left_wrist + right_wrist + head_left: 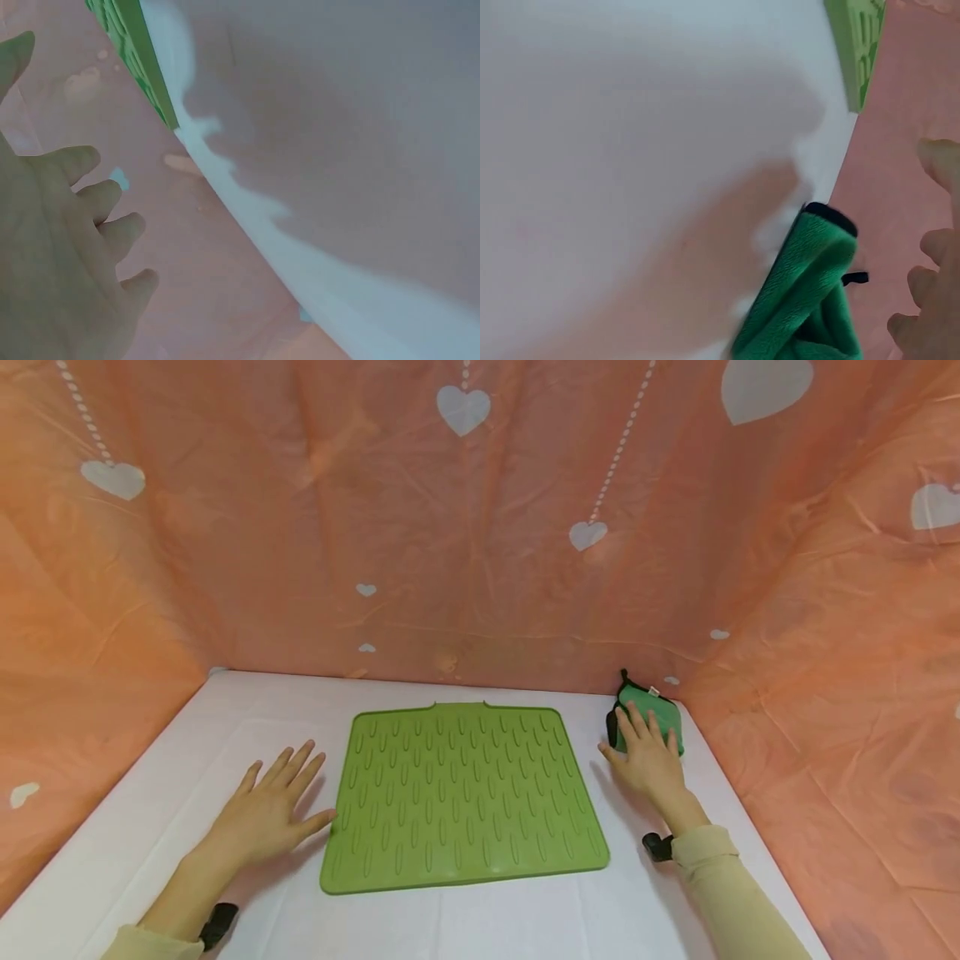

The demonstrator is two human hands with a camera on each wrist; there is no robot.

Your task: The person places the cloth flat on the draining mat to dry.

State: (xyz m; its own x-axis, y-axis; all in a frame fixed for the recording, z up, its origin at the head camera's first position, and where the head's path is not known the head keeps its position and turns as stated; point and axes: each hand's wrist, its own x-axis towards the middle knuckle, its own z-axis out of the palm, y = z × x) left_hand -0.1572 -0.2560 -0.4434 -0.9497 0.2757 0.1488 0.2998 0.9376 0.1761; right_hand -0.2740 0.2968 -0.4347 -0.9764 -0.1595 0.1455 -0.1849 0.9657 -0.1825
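Observation:
A green ridged mat point(465, 793), probably rubbery, lies flat on the white table with a small tab at its far edge. Left of it hovers my left hand point(258, 822), fingers spread, thumb tip overlapping the mat's left edge in the head view. The left wrist view shows the same hand point(64, 247) holding nothing, its shadow on the table. At the far right corner sits a folded green cloth point(658, 714) with black edging and a loop. My right hand point(648, 764) is over its near side, fingers spread. In the right wrist view the fingers stand apart from the cloth point(810, 292).
The white table point(465, 927) is bounded by orange-pink curtains point(465, 568) with white hearts at the back and both sides. The right curtain stands close beside the cloth. A black wrist strap piece point(657, 847) shows under the right wrist.

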